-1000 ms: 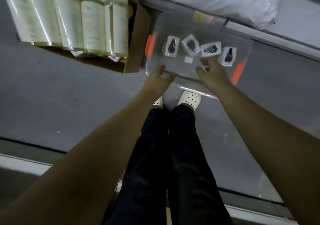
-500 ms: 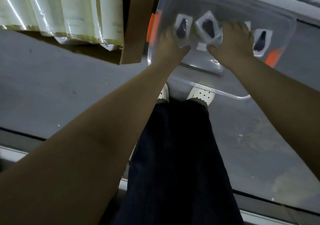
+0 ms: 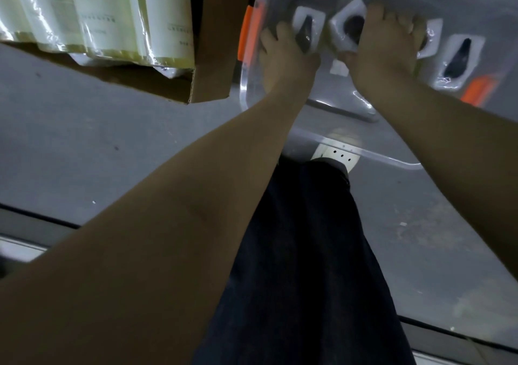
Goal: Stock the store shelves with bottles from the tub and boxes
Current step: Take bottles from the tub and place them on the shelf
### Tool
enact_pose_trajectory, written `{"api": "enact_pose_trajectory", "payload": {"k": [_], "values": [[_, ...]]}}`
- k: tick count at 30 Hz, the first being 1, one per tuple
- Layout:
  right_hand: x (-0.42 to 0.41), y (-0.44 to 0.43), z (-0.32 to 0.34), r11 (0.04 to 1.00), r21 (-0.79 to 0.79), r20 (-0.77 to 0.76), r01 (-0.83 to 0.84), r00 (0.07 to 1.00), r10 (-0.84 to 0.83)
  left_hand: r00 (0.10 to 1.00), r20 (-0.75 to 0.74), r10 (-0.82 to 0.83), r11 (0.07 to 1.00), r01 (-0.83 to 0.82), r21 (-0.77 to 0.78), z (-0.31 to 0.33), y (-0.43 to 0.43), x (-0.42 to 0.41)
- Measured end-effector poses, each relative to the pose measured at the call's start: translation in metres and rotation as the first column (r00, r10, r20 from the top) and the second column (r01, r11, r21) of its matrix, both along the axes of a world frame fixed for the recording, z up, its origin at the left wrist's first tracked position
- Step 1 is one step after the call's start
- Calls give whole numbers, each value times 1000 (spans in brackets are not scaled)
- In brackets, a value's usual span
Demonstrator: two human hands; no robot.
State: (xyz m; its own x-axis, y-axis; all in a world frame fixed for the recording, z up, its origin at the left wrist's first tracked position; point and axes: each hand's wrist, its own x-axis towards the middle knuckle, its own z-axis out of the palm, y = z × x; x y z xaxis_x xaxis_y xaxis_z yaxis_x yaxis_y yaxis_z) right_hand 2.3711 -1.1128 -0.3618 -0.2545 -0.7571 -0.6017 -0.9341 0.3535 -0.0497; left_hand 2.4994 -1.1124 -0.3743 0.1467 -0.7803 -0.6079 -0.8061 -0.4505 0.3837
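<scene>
1. Grey floor [image 3: 84, 146] runs under everything. A person stands on it looking straight down, and the clear tub [image 3: 392, 163] sits just in front of their white shoe [image 3: 337, 155].
2. Four wrapped bottles stand in a row along the tub's far side, black caps facing up, so each long axis points up out of the tub.
3. The left hand [image 3: 286, 56] is down inside the tub at the left end. Its grip looks closed around the leftmost bottle [image 3: 307, 25], which sits on the hand's thumb side.
4. The right hand [image 3: 386, 59] is beside it, fingers curled. Its thumb side is clenched against the second bottle [image 3: 346, 22] and its outer fingers lie over the third bottle [image 3: 431, 42]. I cannot tell whether it holds both.
5. The fourth bottle [image 3: 459, 56] stands untouched to the right, nearer the right hand.
6. Both hands sit directly on their bottles, so I judge the coming move to be a lift straight up, in line with the bottles.
7. Edges to mind:
   - the tub's left wall and its orange latch [image 3: 252, 33] are close to the left hand;
   - the cardboard box [image 3: 213, 64] of wrapped packs [image 3: 117, 14] stands just beside that wall.
8. Open room lies above the tub and back toward the person.
</scene>
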Motion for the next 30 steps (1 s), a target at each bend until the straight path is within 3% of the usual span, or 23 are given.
{"api": "enact_pose_trajectory", "payload": {"k": [5, 10, 13, 21, 27, 30], "values": [[11, 7, 16, 982, -120, 131, 147, 983, -132, 999, -30, -18, 998, 16, -69, 21, 3, 21], [12, 46, 62, 879, -191, 383, 437, 858, -343, 993, -114, 27, 983, -46, -175, 75, 21, 33], [13, 67, 106, 829, -231, 441, 509, 814, -377, 980, -193, 40, 976, -80, -201, 113, 35, 39], [18, 89, 260, 743, -321, 536, 587, 760, -369, 902, -409, 137, 929, -261, -265, 252, 46, 53], [22, 91, 415, 674, -390, 629, 628, 716, -304, 904, -426, 29, 920, -192, -343, 409, 41, 63], [19, 92, 486, 662, -458, 633, 593, 740, -226, 892, -451, -26, 911, -165, -378, 484, 35, 72]]}}
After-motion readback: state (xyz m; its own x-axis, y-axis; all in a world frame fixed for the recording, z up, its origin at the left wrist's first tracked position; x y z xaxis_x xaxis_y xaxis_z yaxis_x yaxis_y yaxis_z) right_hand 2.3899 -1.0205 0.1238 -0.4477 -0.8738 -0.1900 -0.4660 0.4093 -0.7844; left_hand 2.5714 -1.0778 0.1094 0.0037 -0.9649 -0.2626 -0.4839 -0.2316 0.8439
